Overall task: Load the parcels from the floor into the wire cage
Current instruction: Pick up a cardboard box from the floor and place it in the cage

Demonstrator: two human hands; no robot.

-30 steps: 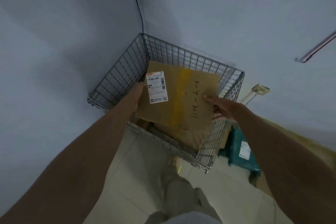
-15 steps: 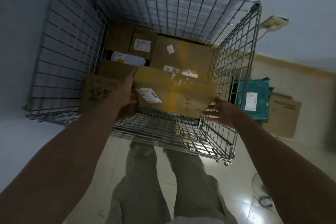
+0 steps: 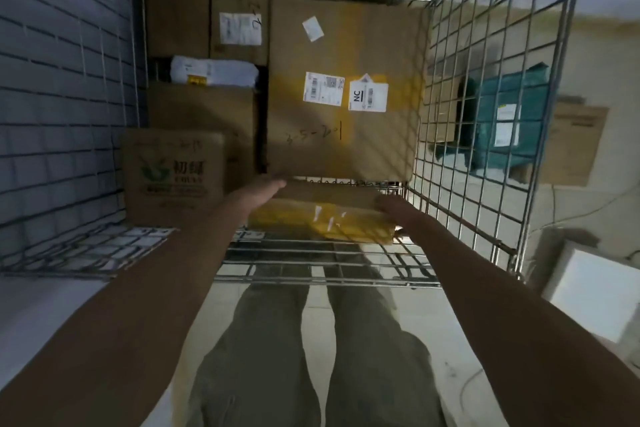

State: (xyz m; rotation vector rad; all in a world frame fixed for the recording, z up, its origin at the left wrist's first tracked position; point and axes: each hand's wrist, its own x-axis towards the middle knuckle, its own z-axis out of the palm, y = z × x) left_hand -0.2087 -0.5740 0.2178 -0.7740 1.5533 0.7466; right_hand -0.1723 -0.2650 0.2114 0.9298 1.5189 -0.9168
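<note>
- Parcel [image 3: 322, 215], taped yellow, low in the cage [image 3: 485, 135] at centre frame, among stacked boxes [image 3: 343, 87].
- Left hand [image 3: 263, 189] and right hand [image 3: 393, 206] grip its two ends.

Tiled floor [image 3: 433, 340] carries wire cage [image 3: 485, 114]; teal parcel [image 3: 509, 121] beside it.

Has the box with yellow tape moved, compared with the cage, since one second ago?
Yes. The taped box, held above the wire cage rim before, is now down inside, by the near wall, between both hands.
</note>
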